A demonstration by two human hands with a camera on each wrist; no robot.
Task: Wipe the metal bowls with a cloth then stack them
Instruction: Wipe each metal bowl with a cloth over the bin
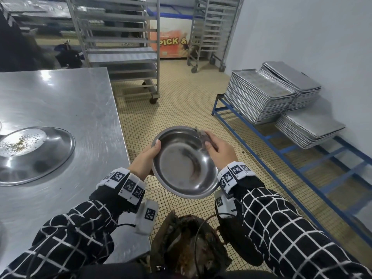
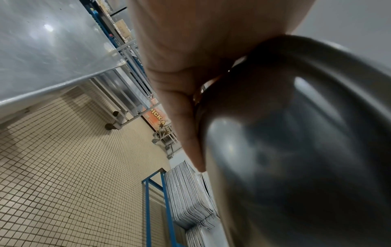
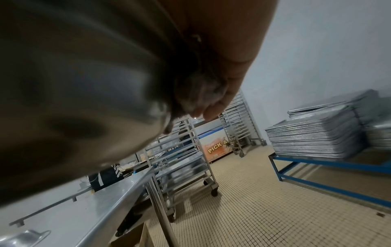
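Note:
I hold a round metal bowl (image 1: pixel 181 164) tilted towards me over the tiled floor, just right of the table. My left hand (image 1: pixel 147 156) grips its left rim, thumb over the edge. In the left wrist view the fingers (image 2: pixel 186 117) lie against the bowl's underside (image 2: pixel 296 150). My right hand (image 1: pixel 221 150) pinches a small grey cloth (image 1: pixel 203 137) against the bowl's right rim. The right wrist view shows the cloth (image 3: pixel 198 93) bunched between hand and bowl (image 3: pixel 74 83). A second wide metal bowl (image 1: pixel 34 156), with crumbs on it, sits on the table at the left.
The steel table (image 1: pixel 60 97) fills the left side. A wheeled tray rack (image 1: pixel 120 47) stands behind it, another rack (image 1: pixel 211 27) farther back. Stacks of metal trays (image 1: pixel 261 97) rest on a low blue frame (image 1: pixel 281 148) along the right wall. A dark bag (image 1: pixel 191 248) hangs below my arms.

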